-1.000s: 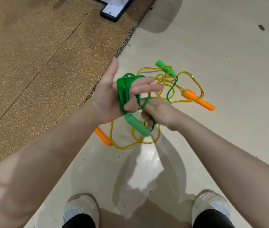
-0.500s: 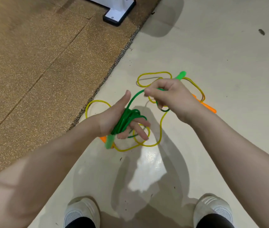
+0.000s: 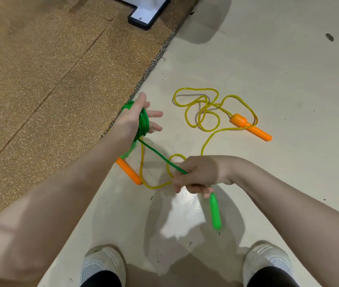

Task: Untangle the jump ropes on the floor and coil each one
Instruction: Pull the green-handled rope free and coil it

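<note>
While the green rope (image 3: 143, 123) is mostly wound round the spread left hand (image 3: 137, 119), the right hand (image 3: 197, 176) pinches its tail; beyond it the yellow rope (image 3: 205, 112) lies uncoiled.

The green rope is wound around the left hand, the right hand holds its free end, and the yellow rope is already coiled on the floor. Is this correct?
Not quite. The head view shows the yellow rope lying in loose, uncoiled loops. The green rope is indeed wound around the left hand, and the right hand holds its free end.
</note>
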`<action>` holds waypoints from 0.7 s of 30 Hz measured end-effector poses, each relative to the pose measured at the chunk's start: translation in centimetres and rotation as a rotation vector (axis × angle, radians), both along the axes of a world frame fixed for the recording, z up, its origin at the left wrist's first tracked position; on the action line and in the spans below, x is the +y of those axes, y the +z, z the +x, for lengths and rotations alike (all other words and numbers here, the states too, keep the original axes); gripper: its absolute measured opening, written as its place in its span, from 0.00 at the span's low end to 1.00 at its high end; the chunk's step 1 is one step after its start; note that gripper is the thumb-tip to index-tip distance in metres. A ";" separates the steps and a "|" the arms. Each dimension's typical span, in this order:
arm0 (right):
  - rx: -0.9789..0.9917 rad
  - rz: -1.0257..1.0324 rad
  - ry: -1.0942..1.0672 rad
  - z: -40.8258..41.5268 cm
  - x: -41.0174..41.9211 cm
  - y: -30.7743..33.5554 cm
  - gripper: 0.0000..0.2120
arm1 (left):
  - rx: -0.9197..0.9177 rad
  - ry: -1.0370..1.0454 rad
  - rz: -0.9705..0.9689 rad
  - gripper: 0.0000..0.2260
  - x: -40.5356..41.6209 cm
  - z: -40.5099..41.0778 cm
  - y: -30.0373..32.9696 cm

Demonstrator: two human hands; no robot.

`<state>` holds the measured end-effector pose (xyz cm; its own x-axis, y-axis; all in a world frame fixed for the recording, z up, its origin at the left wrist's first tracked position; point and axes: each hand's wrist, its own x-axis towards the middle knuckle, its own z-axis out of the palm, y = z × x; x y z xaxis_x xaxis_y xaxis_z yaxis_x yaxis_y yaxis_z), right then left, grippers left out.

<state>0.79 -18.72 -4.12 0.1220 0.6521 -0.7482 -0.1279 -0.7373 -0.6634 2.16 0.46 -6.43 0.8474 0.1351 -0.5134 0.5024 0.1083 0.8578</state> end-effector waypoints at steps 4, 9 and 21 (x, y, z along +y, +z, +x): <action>0.017 0.304 -0.181 1.7 0.3 3.3 0.07 | 0.207 -0.387 0.103 0.28 -0.7 -2.1 0.5; -0.176 0.434 -0.878 5.1 -0.4 2.6 0.10 | 0.213 -0.688 -0.329 0.49 -2.2 -2.9 0.9; -0.022 0.154 -0.825 0.5 1.1 -2.4 0.21 | -0.038 -0.572 -0.825 0.18 -2.1 -1.2 2.5</action>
<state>1.26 -17.65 -6.48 0.6179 0.4418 -0.6504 -0.5724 -0.3143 -0.7573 0.98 -1.60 -3.97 0.6916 -0.6833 -0.2340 0.6385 0.4270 0.6403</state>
